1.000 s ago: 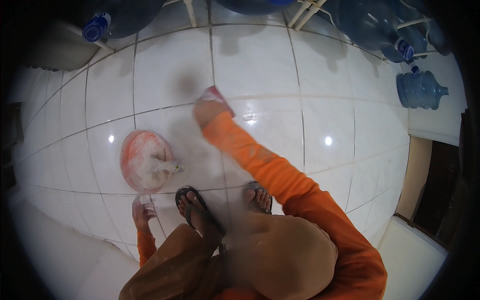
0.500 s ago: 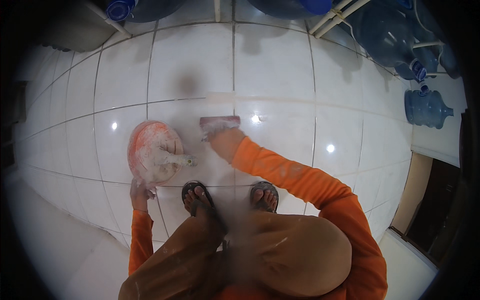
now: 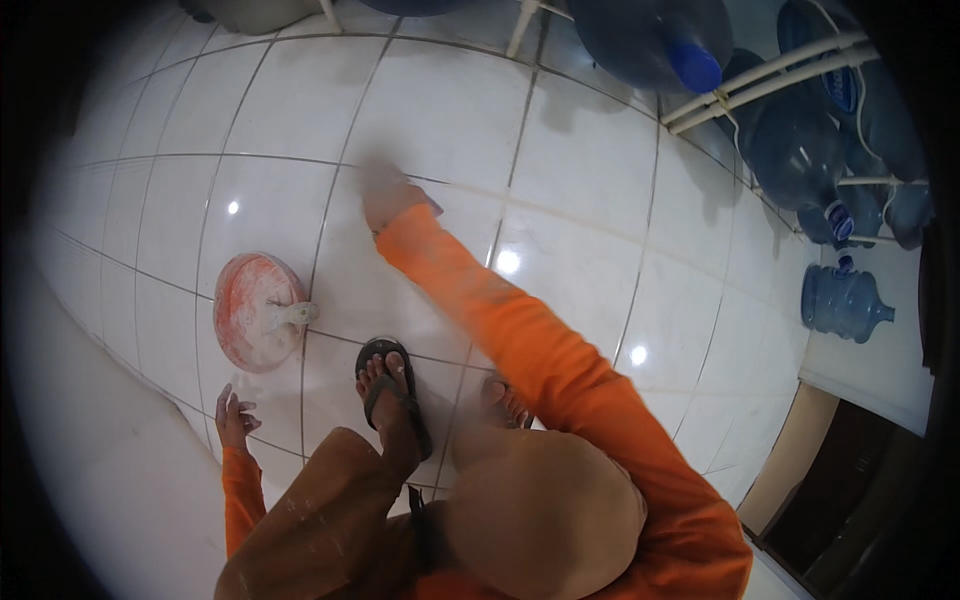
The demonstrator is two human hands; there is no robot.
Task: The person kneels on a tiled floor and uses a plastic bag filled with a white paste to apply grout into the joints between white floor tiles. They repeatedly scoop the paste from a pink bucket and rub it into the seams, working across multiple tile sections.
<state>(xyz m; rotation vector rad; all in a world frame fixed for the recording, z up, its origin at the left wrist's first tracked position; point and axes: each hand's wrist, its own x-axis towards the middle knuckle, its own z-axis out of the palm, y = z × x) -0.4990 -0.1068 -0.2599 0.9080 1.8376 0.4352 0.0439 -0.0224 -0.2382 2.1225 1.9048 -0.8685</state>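
Note:
My right hand [image 3: 392,204] reaches out over the white tiled floor, closed on a scraper whose edge [image 3: 432,201] peeks out beside the wrist. A blurred smudge in the picture covers the fingers and most of that tool. Nearer and to the left stands a red plastic basin [image 3: 222,320], its inside coated with white powder or paste. A whitened tool handle [image 3: 298,313] juts over the basin's right side. Just below the basin, my left hand [image 3: 235,416] hovers with whitish fingers apart, holding nothing and not touching the rim.
My sandalled left foot [image 3: 388,385] is close to the basin; my right foot [image 3: 505,402] is partly behind my arm. Large blue water bottles [image 3: 800,135] rest on a white rack [image 3: 765,75] at the far right. Another bottle [image 3: 845,303] lies by the wall near a dark doorway [image 3: 850,490].
My left hand has let go of the basin's rim and drawn back. The right hand with the scraper has moved farther out and left. The whole view has turned.

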